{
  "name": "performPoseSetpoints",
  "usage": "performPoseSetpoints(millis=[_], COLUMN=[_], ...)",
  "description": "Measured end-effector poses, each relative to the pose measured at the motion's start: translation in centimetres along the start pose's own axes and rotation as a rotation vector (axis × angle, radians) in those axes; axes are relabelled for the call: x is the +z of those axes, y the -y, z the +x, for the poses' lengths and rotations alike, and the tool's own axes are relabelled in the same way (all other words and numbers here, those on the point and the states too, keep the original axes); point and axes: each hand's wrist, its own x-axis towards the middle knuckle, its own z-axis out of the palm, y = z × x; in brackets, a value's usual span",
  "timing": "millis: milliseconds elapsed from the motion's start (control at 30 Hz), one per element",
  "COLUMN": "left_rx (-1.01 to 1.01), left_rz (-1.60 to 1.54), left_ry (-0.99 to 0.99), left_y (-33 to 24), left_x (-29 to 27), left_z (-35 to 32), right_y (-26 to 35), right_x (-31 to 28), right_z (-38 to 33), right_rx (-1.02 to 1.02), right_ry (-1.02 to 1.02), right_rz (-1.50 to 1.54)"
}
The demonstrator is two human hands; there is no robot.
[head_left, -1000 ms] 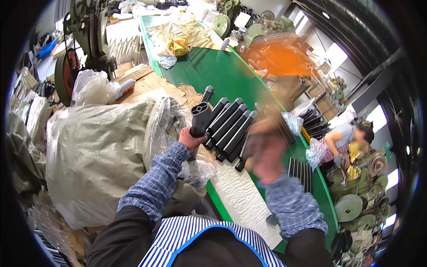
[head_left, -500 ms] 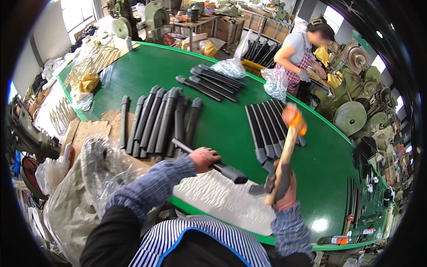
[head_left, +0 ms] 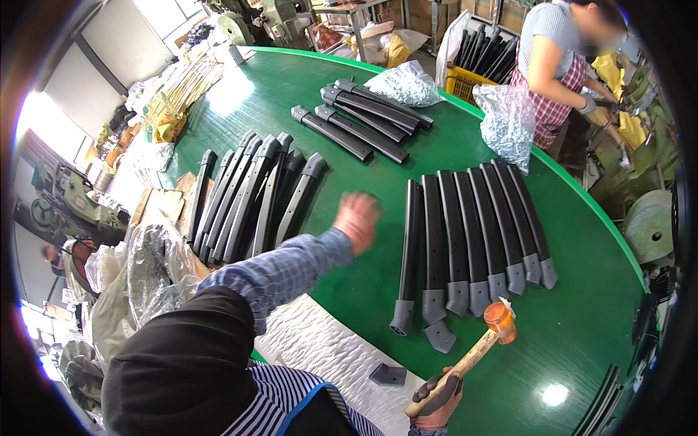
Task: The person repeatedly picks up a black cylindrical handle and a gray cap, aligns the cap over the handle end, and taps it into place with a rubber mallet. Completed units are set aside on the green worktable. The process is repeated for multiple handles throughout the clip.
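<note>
My right hand [head_left: 438,402], in a dark glove that leaves some fingers bare, grips the wooden handle of a mallet [head_left: 500,322] with an orange head. My left hand [head_left: 358,221] is over the green table between two groups of tubes; it is smeared by motion, and no tube shows in it. To its right lies a row of black tubes [head_left: 476,232] with grey end caps at their near ends. A loose grey end cap [head_left: 440,336] lies below the row. Another end cap [head_left: 387,374] rests on the white padded sheet [head_left: 309,338] in front of me.
More capped black tubes [head_left: 247,196] are piled at the left, and others [head_left: 363,120] lie at the far middle. Clear bags of small parts [head_left: 504,127] stand at the far edge. A co-worker [head_left: 549,65] works beyond the table, near a yellow crate [head_left: 462,83] of tubes.
The tube has left my left hand, which has moved forward; another tube now lies at the row's left end. My right hand has lowered the mallet toward me. The view has shifted.
</note>
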Motion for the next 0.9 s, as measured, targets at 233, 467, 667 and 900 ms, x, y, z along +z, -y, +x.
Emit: performPoseSetpoints(millis=[233, 467, 667, 900], left_rx=[-1.064, -0.713, -0.598, -0.854], left_rz=[-0.050, -1.045, -1.188, -1.161], left_ry=[0.335, -0.186, -0.533, -0.677], left_y=[11.9, 16.6, 24.2, 26.0], left_x=[-1.4, -20.1, -31.5, -26.6], left_z=[-3.1, -17.2, -36.7, -45.9], right_y=[-2.8, -7.6, -16.3, -25.8], right_x=[1.3, 4.9, 10.6, 24.8], right_z=[-1.2, -9.6, -15.4, -26.2], right_rx=[-0.200, -0.528, -0.447, -0.362], right_ry=[0.075, 0.342, 0.713, 1.174], right_rz=[-0.304, -0.680, -0.868, -1.281])
